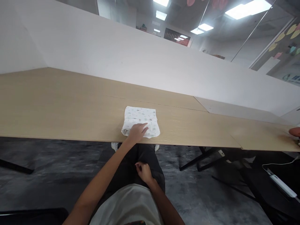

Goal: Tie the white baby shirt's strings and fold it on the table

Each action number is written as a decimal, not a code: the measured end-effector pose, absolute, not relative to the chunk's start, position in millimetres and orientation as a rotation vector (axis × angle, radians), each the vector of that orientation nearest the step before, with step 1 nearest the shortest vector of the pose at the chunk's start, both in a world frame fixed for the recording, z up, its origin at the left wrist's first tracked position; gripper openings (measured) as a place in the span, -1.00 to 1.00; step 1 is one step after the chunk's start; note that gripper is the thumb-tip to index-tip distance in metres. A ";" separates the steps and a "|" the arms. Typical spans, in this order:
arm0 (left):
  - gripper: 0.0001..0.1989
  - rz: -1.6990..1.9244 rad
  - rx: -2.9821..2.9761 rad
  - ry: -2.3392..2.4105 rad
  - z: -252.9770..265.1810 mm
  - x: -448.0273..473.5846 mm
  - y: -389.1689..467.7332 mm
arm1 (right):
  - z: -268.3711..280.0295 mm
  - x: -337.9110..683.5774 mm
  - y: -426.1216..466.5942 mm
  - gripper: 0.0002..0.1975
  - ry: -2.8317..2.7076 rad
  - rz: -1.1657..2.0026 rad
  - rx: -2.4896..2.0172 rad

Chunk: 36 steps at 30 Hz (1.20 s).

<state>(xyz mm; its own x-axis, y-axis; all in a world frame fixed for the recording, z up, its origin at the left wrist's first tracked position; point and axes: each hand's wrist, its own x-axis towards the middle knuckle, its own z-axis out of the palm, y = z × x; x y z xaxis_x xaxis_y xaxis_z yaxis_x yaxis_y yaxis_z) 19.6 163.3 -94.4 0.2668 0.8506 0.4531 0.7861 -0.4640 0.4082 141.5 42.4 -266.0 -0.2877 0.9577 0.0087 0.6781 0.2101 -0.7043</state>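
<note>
A white cloth (140, 115) with a small scattered print lies folded into a rough rectangle near the table's front edge. Its left front corner shows layered folds. My left hand (137, 132) rests on the cloth's front half, palm down, with the fingers stretched out and slightly apart. Below the table edge, my right hand (144, 172) lies on my lap, its fingers loosely bent and apart with nothing visible in them. Part of the cloth is hidden under my left hand.
The long pale wooden table (70, 103) runs against a white partition (105, 53) with glass above it. An orange-brown object (294, 132) sits at the far right end. Beneath, a black chair (269, 184) holds a white power strip (282, 185) with a cable.
</note>
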 end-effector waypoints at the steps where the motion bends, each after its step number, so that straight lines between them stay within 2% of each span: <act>1: -0.59 1.051 2.379 1.587 -96.6 5.1 157.7 | -261.2 143.0 40.6 -0.71 -2.001 0.823 -1.485; 4: -0.58 1.172 2.269 1.699 -101.6 -42.6 142.9 | -234.0 154.9 38.6 -0.70 -1.845 0.685 -1.374; 9: -0.53 1.051 2.296 1.626 -106.7 -92.7 131.9 | -162.7 196.2 67.6 -0.68 -1.638 0.168 -1.270; 12: -0.52 0.985 2.319 1.548 -108.7 -98.4 131.2 | -130.9 220.3 100.3 -0.67 -1.739 -0.026 -1.321; 16: -0.54 0.958 2.342 1.487 -108.4 -99.7 134.4 | -116.0 237.3 136.8 -0.63 -1.988 -0.132 -1.307; 20: -0.58 0.892 2.347 1.439 -103.9 -104.7 141.6 | -116.5 240.6 151.3 -0.75 -2.087 -0.105 -1.305; 25: -0.58 0.902 2.352 1.427 -100.0 -107.3 145.5 | -113.5 242.2 147.4 -0.77 -2.065 0.040 -1.253; 30: -0.53 1.048 2.269 1.445 -93.7 -101.4 136.0 | -98.8 244.9 137.9 -0.77 -1.886 0.330 -1.140; 36: -0.52 1.262 2.105 1.387 -54.4 -87.1 148.3 | -67.0 246.0 163.8 -0.77 -1.652 0.484 -1.152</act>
<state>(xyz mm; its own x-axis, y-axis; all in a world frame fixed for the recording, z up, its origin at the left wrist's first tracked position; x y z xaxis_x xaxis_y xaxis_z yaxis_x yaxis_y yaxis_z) -87.1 148.3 -54.4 0.1376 0.8576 0.4955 0.5739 -0.4768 0.6658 246.0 163.8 -67.0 -0.0225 0.8614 0.5073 0.4513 0.4616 -0.7637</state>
